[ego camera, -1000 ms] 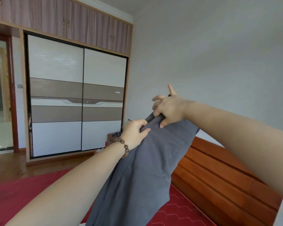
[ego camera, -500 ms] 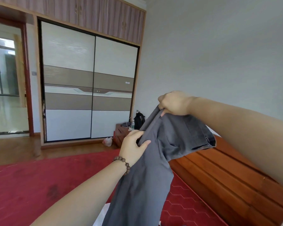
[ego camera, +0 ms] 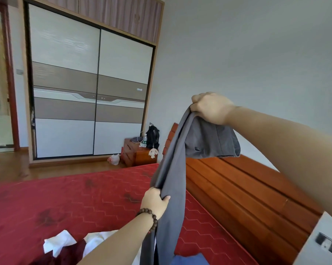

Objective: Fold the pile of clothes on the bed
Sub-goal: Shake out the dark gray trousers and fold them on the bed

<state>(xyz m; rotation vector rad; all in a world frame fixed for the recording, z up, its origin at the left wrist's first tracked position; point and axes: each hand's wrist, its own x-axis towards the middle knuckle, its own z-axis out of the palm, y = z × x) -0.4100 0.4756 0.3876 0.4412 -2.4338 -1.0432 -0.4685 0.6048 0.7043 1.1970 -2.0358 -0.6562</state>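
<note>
Grey trousers (ego camera: 172,169) hang in the air over the red bed (ego camera: 65,203). High on the right, my right hand (ego camera: 211,108) grips their top end, and the waist part flops over to the right. Lower down, my left hand (ego camera: 155,202), with a bead bracelet on its wrist, pinches the left edge of the hanging leg. More clothes lie at the bottom of the view: a white garment (ego camera: 60,243), a dark red one (ego camera: 69,255) and a blue one (ego camera: 190,260).
A wooden headboard (ego camera: 247,197) runs along the bed's right side. A nightstand (ego camera: 138,155) with a bottle and a black bag stands by the sliding wardrobe (ego camera: 90,92). Wooden floor lies beyond the bed, and a doorway opens at far left.
My left hand has slid down the trouser leg, away from my right hand, which stays high. The view has tilted down, bringing the bed and the other clothes into sight.
</note>
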